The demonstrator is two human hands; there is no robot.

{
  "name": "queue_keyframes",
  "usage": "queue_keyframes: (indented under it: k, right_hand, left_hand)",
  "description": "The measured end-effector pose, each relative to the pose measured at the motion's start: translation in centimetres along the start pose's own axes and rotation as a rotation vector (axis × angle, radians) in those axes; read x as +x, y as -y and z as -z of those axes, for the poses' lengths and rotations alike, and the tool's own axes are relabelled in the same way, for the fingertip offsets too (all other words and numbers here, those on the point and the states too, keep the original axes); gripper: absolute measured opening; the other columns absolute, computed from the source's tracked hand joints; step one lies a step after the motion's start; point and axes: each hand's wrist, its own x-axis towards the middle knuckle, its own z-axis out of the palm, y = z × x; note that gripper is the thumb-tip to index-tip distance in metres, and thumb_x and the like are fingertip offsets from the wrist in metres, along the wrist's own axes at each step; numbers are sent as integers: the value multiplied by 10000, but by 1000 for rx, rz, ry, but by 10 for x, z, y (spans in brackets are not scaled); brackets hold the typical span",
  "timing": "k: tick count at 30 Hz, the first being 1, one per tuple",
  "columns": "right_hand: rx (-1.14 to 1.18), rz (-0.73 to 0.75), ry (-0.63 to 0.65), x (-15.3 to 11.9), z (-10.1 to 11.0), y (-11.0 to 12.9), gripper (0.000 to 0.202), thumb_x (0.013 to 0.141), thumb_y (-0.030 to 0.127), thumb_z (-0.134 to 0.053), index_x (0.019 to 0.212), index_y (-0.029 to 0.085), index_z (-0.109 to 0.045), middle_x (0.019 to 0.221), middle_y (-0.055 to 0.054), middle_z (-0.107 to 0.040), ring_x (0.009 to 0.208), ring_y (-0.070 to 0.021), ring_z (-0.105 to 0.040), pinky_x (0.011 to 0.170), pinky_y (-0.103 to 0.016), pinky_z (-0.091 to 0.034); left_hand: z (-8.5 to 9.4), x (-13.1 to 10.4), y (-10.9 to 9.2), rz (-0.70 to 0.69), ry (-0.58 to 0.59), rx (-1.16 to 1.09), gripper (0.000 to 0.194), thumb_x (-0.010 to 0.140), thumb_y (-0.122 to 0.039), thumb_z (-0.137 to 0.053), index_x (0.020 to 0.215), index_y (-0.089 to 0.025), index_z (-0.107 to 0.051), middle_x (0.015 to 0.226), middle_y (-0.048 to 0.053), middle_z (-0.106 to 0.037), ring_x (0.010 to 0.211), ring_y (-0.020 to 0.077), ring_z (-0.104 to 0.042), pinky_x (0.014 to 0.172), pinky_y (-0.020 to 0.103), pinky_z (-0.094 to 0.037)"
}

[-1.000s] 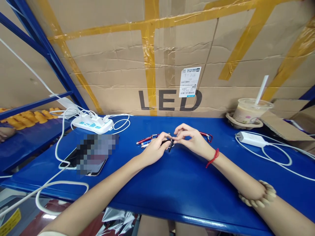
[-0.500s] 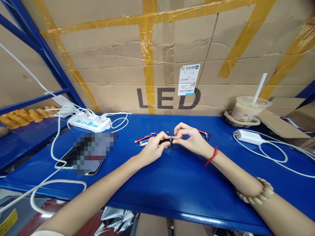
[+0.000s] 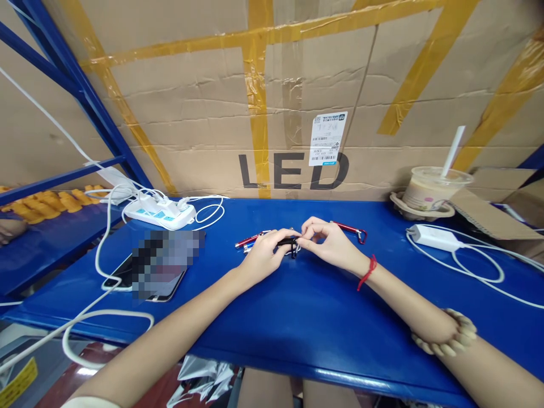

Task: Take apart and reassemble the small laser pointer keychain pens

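Note:
Over the middle of the blue table (image 3: 323, 328), my left hand (image 3: 264, 256) is closed on a small black item (image 3: 287, 242), partly covered by the fingers. My right hand (image 3: 326, 242) pinches at the item's right end, its fingertips meeting those of the left hand. A dark clip-like part hangs below the fingertips. Behind my left hand lie a red pen-like tube (image 3: 249, 241) and a blue and silver one, partly hidden. Another red tube with a carabiner (image 3: 351, 229) rests behind my right hand.
Two phones (image 3: 170, 277) and a white power strip (image 3: 161, 213) with cables are at the left. A drink cup (image 3: 433, 190) in a holder and a white adapter (image 3: 434, 238) stand right. A large cardboard box (image 3: 191, 113) rises behind.
The dark clip-like part now hangs lower beneath the fingertips. My left fingers are straighter over the black item. The view has shifted slightly, so most things appear a little further right.

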Motion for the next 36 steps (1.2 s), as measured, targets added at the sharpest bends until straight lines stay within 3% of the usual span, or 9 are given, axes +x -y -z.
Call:
queue_keyframes:
  k: [10,15,18,24,29,36]
  right_hand:
    - [-47,-31,-73,1,-2,-1,301,718,432,-595,585,161,-592,761,-42,-552,663,-131,-537,529,-244,-422]
    - [-149,21,-147,1,-1,1,249,763,384,-561,667,165,-631,748,-40,-556,631,-119,-528,509,-237,-416]
    - [-183,41,-188,0,-1,3,222,755,377,-574,817,176,-643,813,-43,-555,590,-100,-519,492,-233,-428]
    - [-239,172,-37,-6,-5,10,430,700,356,-633,1105,242,-547,1018,-71,-515,745,-144,-554,496,-229,-474]
    - [-344,166,-49,-8,-7,8,320,767,246,-541,1087,248,-553,1031,-63,-523,756,-145,-569,546,-242,-492]
    - [-286,163,-103,-5,-5,4,241,822,207,-455,1022,225,-587,957,-52,-577,753,-143,-580,582,-248,-496]
  left_hand:
    - [-4,1,1,60,-63,134,238,824,-137,-435,987,-203,-595,977,31,-652,880,165,-582,802,293,-443]
    - [-3,3,-2,145,-94,27,235,824,-145,-415,977,-199,-585,952,25,-649,857,162,-593,773,267,-455]
    - [-2,4,-2,172,-118,-45,227,823,-144,-410,973,-189,-574,937,28,-643,828,154,-600,760,250,-459]
    - [-2,4,-3,190,-118,-73,205,802,-143,-442,957,-181,-572,941,37,-644,857,163,-600,768,253,-457]
    - [-3,5,-5,223,-109,-113,213,790,-161,-475,988,-169,-553,954,51,-641,865,165,-603,729,241,-463]
    - [-4,4,-5,270,-128,-182,197,791,-203,-499,986,-178,-484,780,17,-636,745,141,-614,660,231,-463]
